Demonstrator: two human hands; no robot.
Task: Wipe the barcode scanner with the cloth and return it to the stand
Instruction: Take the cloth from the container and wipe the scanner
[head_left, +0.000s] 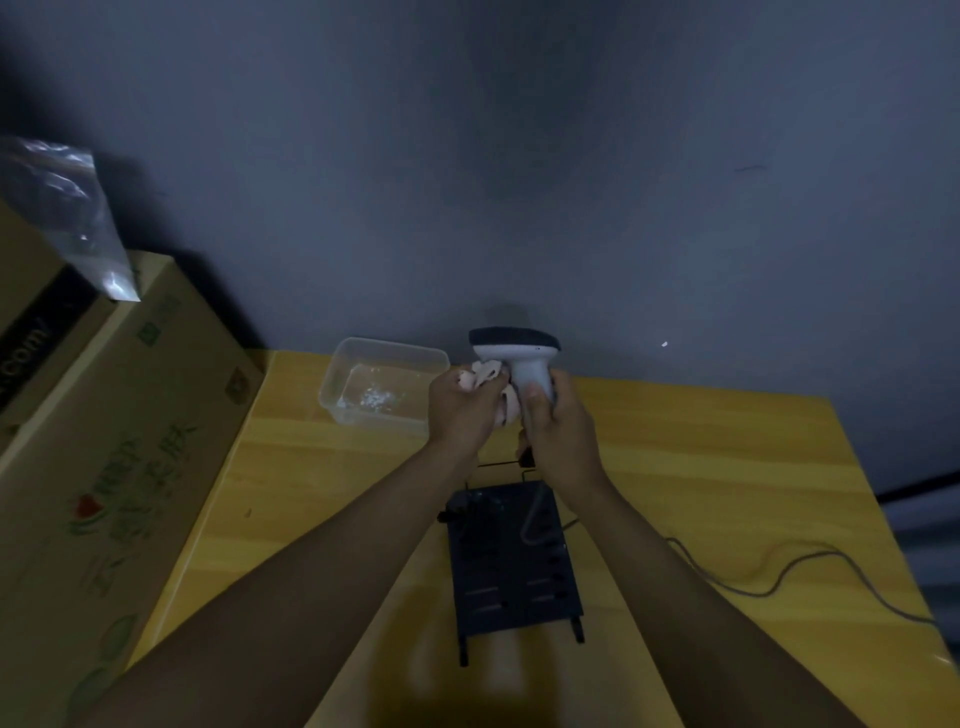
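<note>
A white barcode scanner (519, 353) with a dark head is held upright above the table, its handle gripped by my right hand (558, 421). My left hand (460, 410) holds a bunched pink cloth (485, 376) pressed against the left side of the scanner, just below the head. The black stand (511, 566) lies on the yellow table (701, 467) beneath my wrists, with nothing on it. A grey cable (769, 577) trails off to the right across the table.
A clear plastic tub (384, 387) sits at the table's back left, close to my left hand. Stacked cardboard boxes (119, 431) stand along the left edge, with a plastic bag (67, 213) on top. A dark wall rises behind.
</note>
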